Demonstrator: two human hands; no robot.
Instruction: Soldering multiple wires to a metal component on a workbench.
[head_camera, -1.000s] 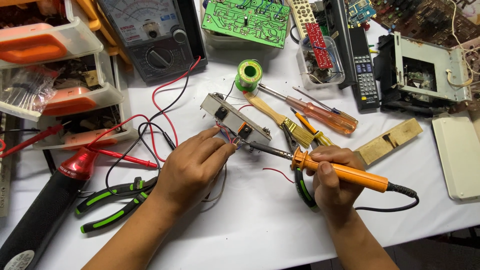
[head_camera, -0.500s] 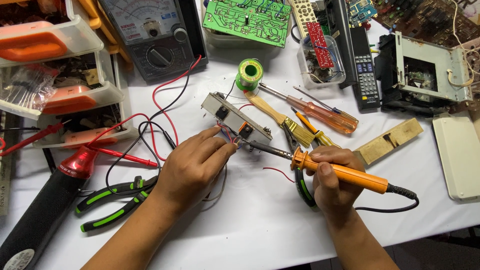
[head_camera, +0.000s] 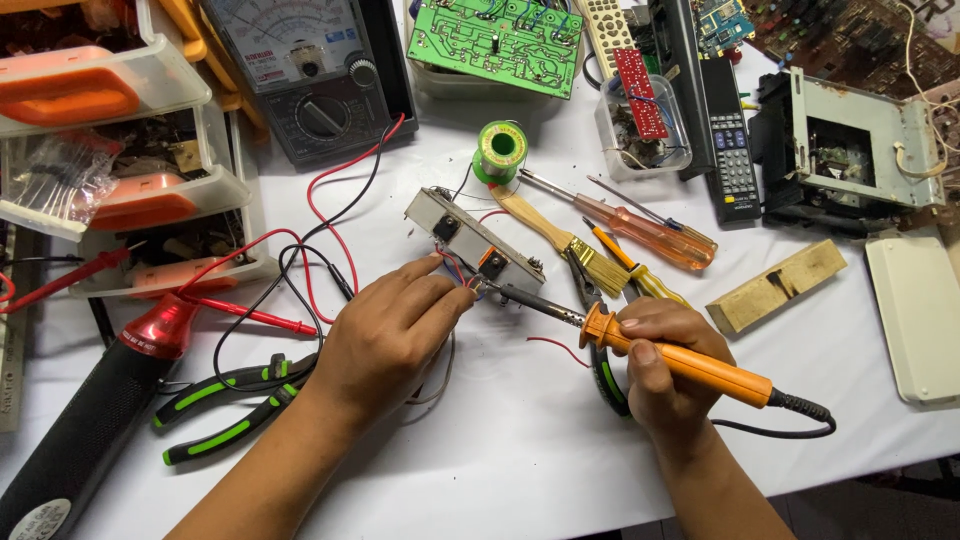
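Observation:
My right hand grips an orange soldering iron with a black cord trailing right. Its dark tip reaches left to the near edge of a small grey circuit strip lying on the white table. My left hand rests beside that strip, fingertips pinching thin wires right where the iron's tip meets the board. A loose red wire lies between my two hands. A green solder spool stands just behind the strip.
Green-handled pliers and red and black probe leads lie left. A brush, two screwdrivers, a wooden block, a multimeter, a green circuit board, remote controls and parts drawers crowd the back.
Both hands have stayed in place; the iron's tip has held at the circuit strip with only slight finger shifts.

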